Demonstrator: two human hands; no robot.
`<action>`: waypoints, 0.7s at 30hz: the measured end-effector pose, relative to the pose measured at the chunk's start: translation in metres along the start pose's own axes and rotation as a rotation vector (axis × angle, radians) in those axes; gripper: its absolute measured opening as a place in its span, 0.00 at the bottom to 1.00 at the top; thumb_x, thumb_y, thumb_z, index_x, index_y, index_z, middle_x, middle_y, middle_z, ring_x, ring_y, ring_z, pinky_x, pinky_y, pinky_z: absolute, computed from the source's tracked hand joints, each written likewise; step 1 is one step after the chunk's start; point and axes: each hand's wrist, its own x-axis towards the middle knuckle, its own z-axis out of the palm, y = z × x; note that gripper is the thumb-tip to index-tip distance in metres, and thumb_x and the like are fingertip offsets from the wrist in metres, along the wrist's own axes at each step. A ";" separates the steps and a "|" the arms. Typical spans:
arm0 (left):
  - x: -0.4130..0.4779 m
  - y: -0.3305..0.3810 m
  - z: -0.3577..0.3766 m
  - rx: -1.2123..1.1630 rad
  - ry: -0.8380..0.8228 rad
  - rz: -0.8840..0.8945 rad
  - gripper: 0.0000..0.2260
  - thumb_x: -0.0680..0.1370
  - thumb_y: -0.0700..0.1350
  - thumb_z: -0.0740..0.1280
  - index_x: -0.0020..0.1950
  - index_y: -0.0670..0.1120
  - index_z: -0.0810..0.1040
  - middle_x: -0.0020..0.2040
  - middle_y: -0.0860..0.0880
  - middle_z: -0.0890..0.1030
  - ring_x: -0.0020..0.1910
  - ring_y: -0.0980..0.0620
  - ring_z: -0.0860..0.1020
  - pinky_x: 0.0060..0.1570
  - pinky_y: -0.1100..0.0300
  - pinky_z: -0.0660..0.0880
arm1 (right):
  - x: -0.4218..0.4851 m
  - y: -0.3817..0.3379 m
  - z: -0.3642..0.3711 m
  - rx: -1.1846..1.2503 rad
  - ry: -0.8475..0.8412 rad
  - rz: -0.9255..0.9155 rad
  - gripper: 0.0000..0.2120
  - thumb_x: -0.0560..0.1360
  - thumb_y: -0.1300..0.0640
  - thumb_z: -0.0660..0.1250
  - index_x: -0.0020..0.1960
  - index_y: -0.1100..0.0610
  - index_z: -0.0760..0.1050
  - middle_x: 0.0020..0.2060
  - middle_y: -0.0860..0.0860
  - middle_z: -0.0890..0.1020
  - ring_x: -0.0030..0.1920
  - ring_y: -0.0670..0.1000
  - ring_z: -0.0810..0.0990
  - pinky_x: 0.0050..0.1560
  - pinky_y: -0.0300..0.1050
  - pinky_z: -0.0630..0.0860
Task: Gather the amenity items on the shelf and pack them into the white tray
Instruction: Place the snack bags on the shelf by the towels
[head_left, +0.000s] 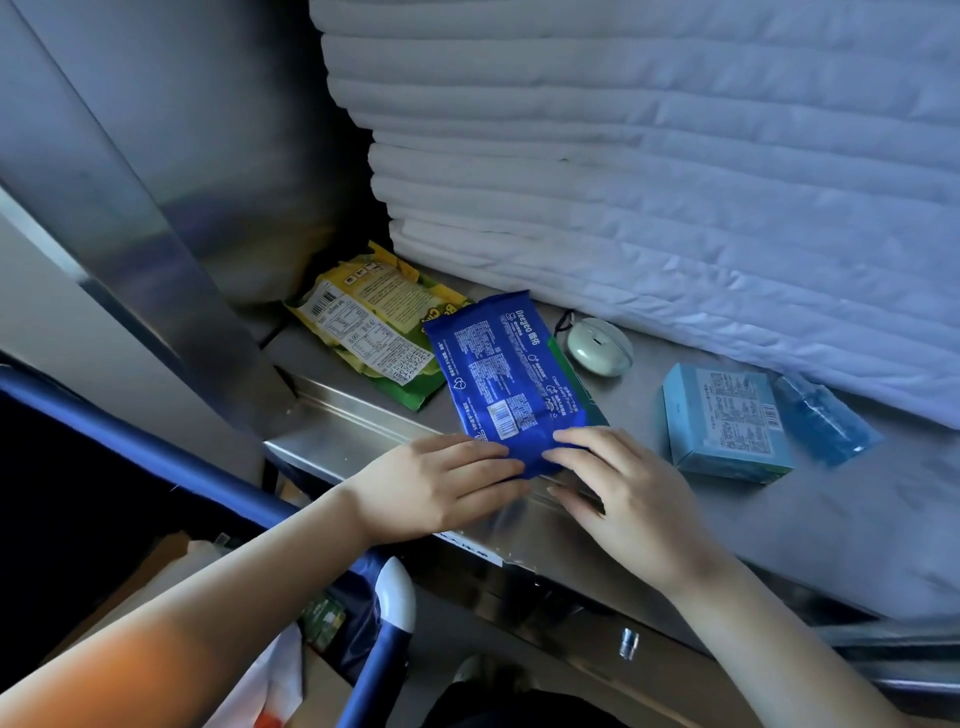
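"While I have the blue pack (506, 384) by its near end, at the front lip of the shelf (649, 379), tell me what you'd worry about. My left hand (441, 488) pinches the near left corner, fingers on top and thumb along the edge. My right hand (623, 493) has fingertips on the near right corner. Whether its thumb is under the film, I can't tell from here."

"Slip, mostly. That film looks glossy and the pack soft, so a corner pinch could let it sag and slide out over the drop in front. It also lies across the edge of the yellow-green packet (363, 332), so a drag might pull that along. And there's no white tray in your view, so you'd be carrying it somewhere unseen."

"Agreed. I'd judge the steel slick too: smooth, nothing to brake a slide. The rest is mixed. There's a pale oval case (600, 345), hard and rounded, with a dark cord, which is likely to skate. The light blue box (727, 421) is stiff card with square edges, so it's easy to grip. Just beside it, by the linen stack (623, 156), is a clear blue wrapped item (821, 415), crinkly, contents unclear."

"Then mind the round one most."
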 end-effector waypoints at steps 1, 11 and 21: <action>0.002 0.000 -0.002 0.002 -0.003 0.005 0.16 0.82 0.41 0.54 0.56 0.45 0.82 0.55 0.48 0.82 0.54 0.49 0.80 0.47 0.59 0.76 | 0.000 0.000 0.001 0.006 0.021 -0.007 0.10 0.73 0.54 0.70 0.52 0.57 0.81 0.51 0.49 0.81 0.52 0.51 0.79 0.50 0.47 0.78; 0.021 -0.006 -0.016 0.011 0.091 0.023 0.10 0.80 0.39 0.60 0.50 0.43 0.81 0.48 0.46 0.83 0.47 0.47 0.81 0.45 0.57 0.78 | 0.011 0.001 0.001 0.019 0.175 -0.020 0.04 0.75 0.60 0.68 0.47 0.58 0.82 0.45 0.49 0.82 0.44 0.52 0.80 0.43 0.46 0.77; 0.051 -0.031 -0.049 0.155 0.172 0.009 0.08 0.77 0.38 0.64 0.50 0.42 0.84 0.48 0.44 0.83 0.47 0.47 0.82 0.45 0.56 0.77 | 0.044 0.002 -0.016 -0.018 0.487 0.031 0.04 0.76 0.61 0.68 0.47 0.58 0.82 0.42 0.50 0.82 0.41 0.52 0.76 0.46 0.41 0.71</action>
